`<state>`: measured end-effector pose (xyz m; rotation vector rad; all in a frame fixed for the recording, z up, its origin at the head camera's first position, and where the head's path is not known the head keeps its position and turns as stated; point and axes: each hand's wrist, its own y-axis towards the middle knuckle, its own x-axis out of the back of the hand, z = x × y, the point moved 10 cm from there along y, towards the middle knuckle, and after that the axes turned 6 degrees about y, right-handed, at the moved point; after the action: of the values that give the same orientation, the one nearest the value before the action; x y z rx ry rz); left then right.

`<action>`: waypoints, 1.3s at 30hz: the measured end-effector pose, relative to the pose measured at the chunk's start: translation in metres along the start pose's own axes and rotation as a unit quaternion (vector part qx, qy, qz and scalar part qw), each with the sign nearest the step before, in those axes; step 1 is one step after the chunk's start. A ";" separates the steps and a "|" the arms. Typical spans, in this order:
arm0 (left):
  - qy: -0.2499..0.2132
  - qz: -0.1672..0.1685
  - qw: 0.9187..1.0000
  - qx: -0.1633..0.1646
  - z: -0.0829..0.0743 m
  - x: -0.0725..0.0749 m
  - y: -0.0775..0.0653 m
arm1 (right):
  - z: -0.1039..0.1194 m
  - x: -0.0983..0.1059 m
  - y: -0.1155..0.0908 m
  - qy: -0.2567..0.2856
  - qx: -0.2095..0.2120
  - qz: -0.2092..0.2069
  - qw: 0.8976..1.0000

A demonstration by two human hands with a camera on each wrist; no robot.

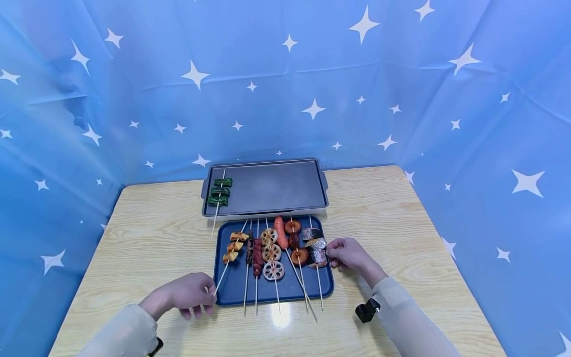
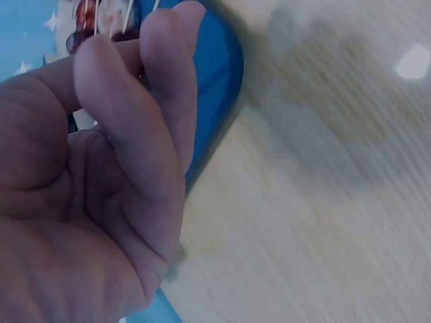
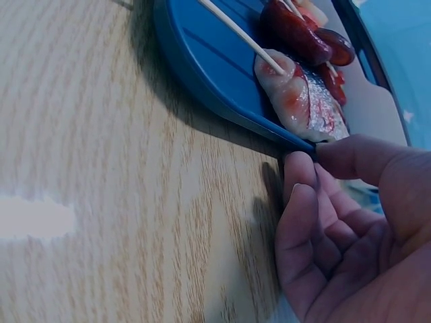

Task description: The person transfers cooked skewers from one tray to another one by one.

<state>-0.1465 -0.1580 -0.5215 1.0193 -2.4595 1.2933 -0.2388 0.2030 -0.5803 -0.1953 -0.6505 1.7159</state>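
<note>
A blue tray (image 1: 229, 292) on the table holds several skewers. My left hand (image 1: 192, 295) is at its front left edge, the thumb and fingertips pinching the lower stick end of the skewer with yellow grilled pieces (image 1: 235, 246). In the left wrist view the curled fingers of that hand (image 2: 135, 134) hide the pinch point. At the tray's right side my right hand (image 1: 350, 255) grips the rim, thumb on top and fingertips beneath, as the right wrist view shows. Right beside that thumb lies a fish skewer (image 3: 296, 101).
Behind the tray stands a grey griddle (image 1: 276, 186) with a green pepper skewer (image 1: 219, 192) at its left, stick overhanging the front. Lotus root (image 1: 271, 253), sausage (image 1: 279, 232), dark red meat (image 1: 257, 258) and mushroom (image 1: 300, 256) skewers fill the tray. A blue starred curtain (image 1: 276, 99) surrounds the table.
</note>
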 end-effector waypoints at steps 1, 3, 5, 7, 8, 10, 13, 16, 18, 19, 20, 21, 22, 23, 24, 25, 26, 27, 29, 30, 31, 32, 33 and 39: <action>0.002 0.003 1.000 -0.005 -0.003 -0.004 0.002 | 0.000 0.000 0.000 0.000 -0.001 0.000 1.000; 0.007 0.010 1.000 -0.017 -0.009 -0.011 0.006 | 0.000 0.000 -0.001 -0.001 -0.001 0.000 1.000; 0.009 0.016 0.999 -0.027 -0.014 -0.017 0.010 | 0.001 -0.001 -0.001 -0.001 -0.001 0.001 1.000; 0.011 0.021 0.999 -0.032 -0.019 -0.022 0.013 | 0.001 -0.001 -0.001 -0.001 -0.001 0.003 1.000; 0.012 0.022 0.999 -0.034 -0.021 -0.024 0.014 | 0.001 -0.001 -0.001 -0.001 -0.001 0.002 1.000; 0.020 0.017 0.999 -0.032 -0.024 -0.027 0.016 | 0.001 0.000 0.000 -0.002 -0.001 0.002 1.000; 0.040 0.005 0.999 -0.024 -0.026 -0.030 0.019 | 0.001 0.001 0.001 -0.003 0.001 0.001 1.000; 0.073 -0.008 0.997 -0.020 -0.028 -0.033 0.022 | 0.000 0.001 0.002 -0.001 0.000 0.001 1.000; 0.100 -0.019 0.995 -0.021 -0.030 -0.033 0.023 | 0.000 0.001 0.001 0.001 0.000 0.002 1.000; 0.110 -0.023 0.993 -0.021 -0.030 -0.033 0.024 | 0.000 0.001 0.001 0.001 0.000 0.002 1.000; 0.121 -0.028 0.992 -0.019 -0.030 -0.033 0.024 | 0.000 0.001 0.001 0.001 0.000 0.002 1.000; 0.131 -0.034 0.991 -0.016 -0.030 -0.032 0.024 | 0.000 0.001 0.001 0.002 0.000 0.002 1.000; 0.135 -0.037 0.990 -0.011 -0.029 -0.032 0.025 | 0.000 0.000 0.002 0.003 0.000 0.002 1.000; 0.138 -0.039 0.990 -0.004 -0.028 -0.032 0.025 | -0.001 0.000 0.002 0.003 0.000 0.002 1.000; 0.138 -0.040 0.990 0.003 -0.026 -0.031 0.025 | -0.001 0.000 0.002 0.003 0.000 0.003 1.000; 0.138 -0.040 0.990 0.009 -0.025 -0.030 0.025 | -0.001 0.000 0.002 0.004 0.000 0.004 1.000; 0.137 -0.041 0.990 0.015 -0.024 -0.029 0.025 | -0.002 0.000 0.002 0.005 0.000 0.004 1.000; 0.136 -0.041 0.990 0.021 -0.023 -0.028 0.025 | -0.002 0.000 0.002 0.006 0.000 0.004 1.000; 0.133 -0.041 0.990 0.031 -0.021 -0.024 0.024 | -0.002 0.000 0.002 0.006 0.001 0.006 1.000; 0.130 -0.042 0.990 0.034 -0.021 -0.021 0.023 | -0.001 0.000 0.002 0.007 0.001 0.006 1.000; 0.128 -0.044 0.990 0.036 -0.021 -0.019 0.022 | -0.001 0.000 0.002 0.006 0.001 0.005 1.000; 0.126 -0.046 0.990 0.038 -0.021 -0.015 0.022 | -0.001 0.000 0.002 0.006 0.002 0.004 1.000; 0.124 -0.048 0.990 0.039 -0.021 -0.012 0.021 | -0.001 0.000 0.002 0.005 0.002 0.004 1.000; 0.093 -0.079 0.991 0.048 -0.022 0.018 0.012 | -0.002 0.000 0.002 0.003 0.002 0.004 1.000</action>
<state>-0.1710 -0.1443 -0.5082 1.0414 -2.1526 1.3984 -0.2394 0.2034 -0.5824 -0.2002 -0.6416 1.7226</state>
